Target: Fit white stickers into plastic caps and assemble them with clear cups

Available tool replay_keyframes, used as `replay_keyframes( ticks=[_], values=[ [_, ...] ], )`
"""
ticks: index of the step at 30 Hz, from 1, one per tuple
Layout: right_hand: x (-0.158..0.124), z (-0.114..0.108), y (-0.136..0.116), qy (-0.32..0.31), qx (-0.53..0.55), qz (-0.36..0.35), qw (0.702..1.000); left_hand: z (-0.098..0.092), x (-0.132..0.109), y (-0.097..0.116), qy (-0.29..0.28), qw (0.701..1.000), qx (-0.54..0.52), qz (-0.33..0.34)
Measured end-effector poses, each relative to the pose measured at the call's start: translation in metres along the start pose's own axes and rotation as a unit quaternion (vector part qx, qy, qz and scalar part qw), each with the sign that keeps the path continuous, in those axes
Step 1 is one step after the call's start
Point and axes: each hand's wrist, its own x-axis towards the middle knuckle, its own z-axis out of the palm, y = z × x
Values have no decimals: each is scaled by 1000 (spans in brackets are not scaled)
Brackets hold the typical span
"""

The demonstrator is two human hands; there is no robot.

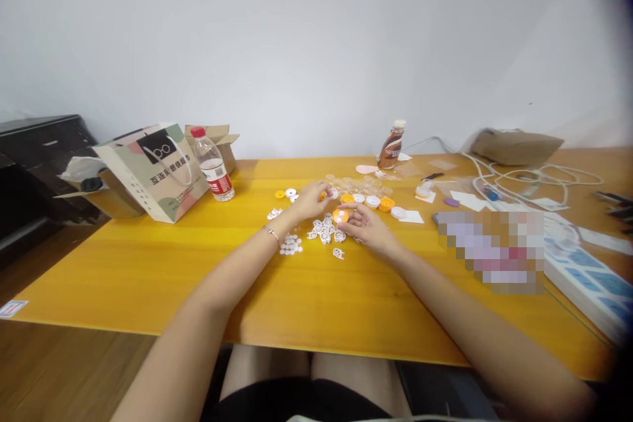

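Observation:
My right hand (366,224) rests on the yellow table (148,270) with its fingers pinched on a small orange and white round cap (340,215). My left hand (311,200) reaches farther back, fingers curled round another small orange and white piece (324,196). Between and below the hands lies a pile of white lacy cut-out pieces (326,229). A patch of small white discs (290,245) lies near my left wrist, which wears a thin bracelet. More orange and white caps (372,202) sit in a row behind my right hand.
A printed paper bag (155,171), a clear water bottle with a red cap (212,165) and a cardboard box (225,142) stand at the back left. A brown drink bottle (391,145) stands at the back. White cables (524,178) and a blue-white box (588,283) lie right.

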Motion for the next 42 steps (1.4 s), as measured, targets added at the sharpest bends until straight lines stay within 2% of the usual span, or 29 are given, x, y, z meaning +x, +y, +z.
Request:
replay_keyframes(
  ticks=[4, 7, 10, 13, 22, 29, 32, 36, 42],
  values=[
    [-4, 9, -3, -11, -6, -13, 1000, -17, -41, 8, 14, 986, -157, -46],
    [-10, 22, -5, -9, -9, -22, 1000, -27, -72, 13, 41, 952, -291, -85],
    [-15, 35, -6, -7, -11, -26, 1000, -32, -92, 16, 4, 915, -391, -95],
    [-20, 44, -6, -17, -24, -34, 999, -31, -99, 18, -32, 900, -421, -104],
    [-21, 44, -4, 10, -73, -43, 996, -22, -95, 13, 2, 908, -409, -93],
    [-23, 45, -1, -6, -123, -79, 989, -25, -99, 31, 8, 967, -246, -65],
    [-24, 45, 1, -9, -136, -82, 987, -27, -101, 37, 22, 981, -187, -45],
    [-25, 44, 1, -12, -131, -77, 988, -27, -103, 36, 37, 985, -164, -34],
    [-25, 45, 2, -24, -95, -60, 993, -27, -105, 35, 26, 989, -144, -27]
  ],
)
